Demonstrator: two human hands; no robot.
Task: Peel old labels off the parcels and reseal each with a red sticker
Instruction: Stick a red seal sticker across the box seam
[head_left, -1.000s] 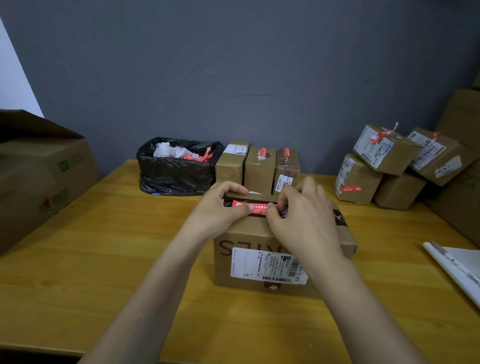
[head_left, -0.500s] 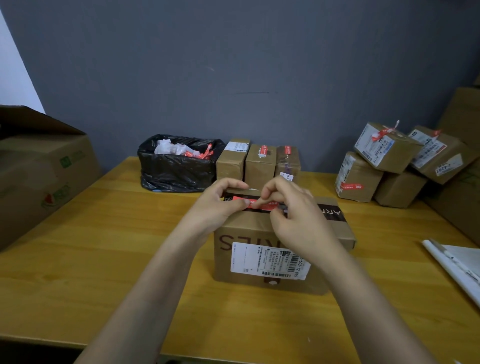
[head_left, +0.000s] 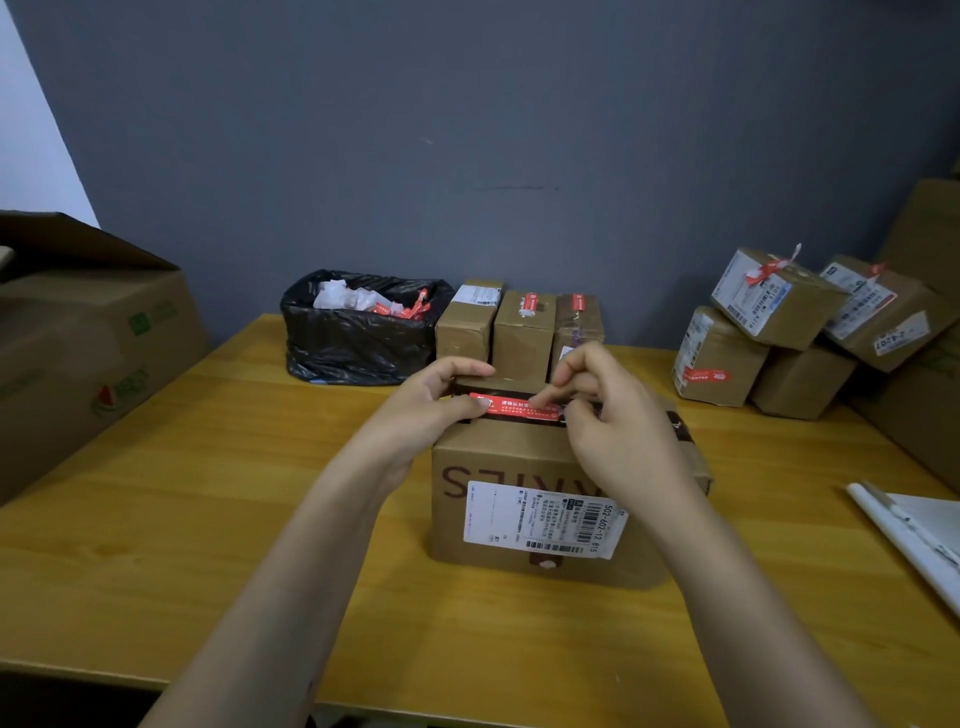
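Head view: 1 parcel (head_left: 519, 462) stands on the table (head_left: 156, 519), a red sticker (head_left: 511, 407) lying across its top seam. The left hand (head_left: 431, 405) grips the parcel's top edge, thumb on the sticker's left end; the right hand (head_left: 618, 431) pinches its right end.

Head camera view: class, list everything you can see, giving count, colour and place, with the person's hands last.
parcel: one, brown, table centre
red sticker: one, red, across the parcel's top
shipping label: one, white, parcel's near face
small parcels: three, brown, in a row behind it
piled parcels: four, brown, far right
bin bag: one, black, left of the row, holding white and red scraps
large carton: one, brown, left edge
paper sheets: white, right edge
table: one, yellow wood
left hand: holds the sticker's left end
right hand: pinches its right end
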